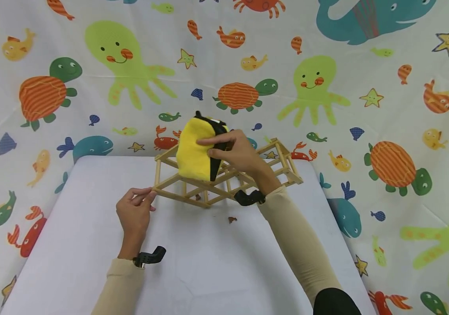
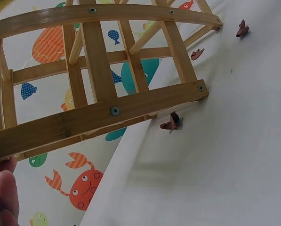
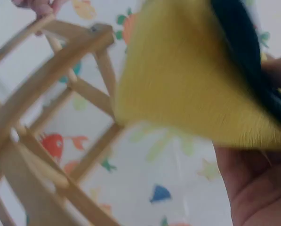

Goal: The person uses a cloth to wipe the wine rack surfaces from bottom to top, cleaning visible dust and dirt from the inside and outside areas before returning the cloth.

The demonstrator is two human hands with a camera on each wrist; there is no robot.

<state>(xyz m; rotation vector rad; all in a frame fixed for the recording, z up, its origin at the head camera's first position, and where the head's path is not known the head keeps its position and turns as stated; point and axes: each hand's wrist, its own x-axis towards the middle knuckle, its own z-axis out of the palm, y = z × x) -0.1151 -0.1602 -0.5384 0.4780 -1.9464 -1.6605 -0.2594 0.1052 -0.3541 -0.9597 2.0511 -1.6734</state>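
My left hand (image 1: 135,212) pinches the near left corner of a light wooden slatted rack (image 2: 60,126), its bars joined by metal screws. The rack stands tilted over the white table, its far end toward the right. Above it, my right hand (image 1: 240,153) grips a soft yellow cloth pad (image 1: 193,151) with a black edge, thumb and fingers on the black side. In the right wrist view the pad (image 3: 178,80) is blurred and hangs close beside the rack's bars. The pad hides part of the rack in the head view.
Several small brown scraps (image 2: 170,123) lie on the white tabletop (image 1: 193,271) below and in front of the rack. A white curtain (image 1: 216,57) printed with sea animals hangs behind the table and along its sides. A black camera band (image 1: 250,197) sits on each wrist.
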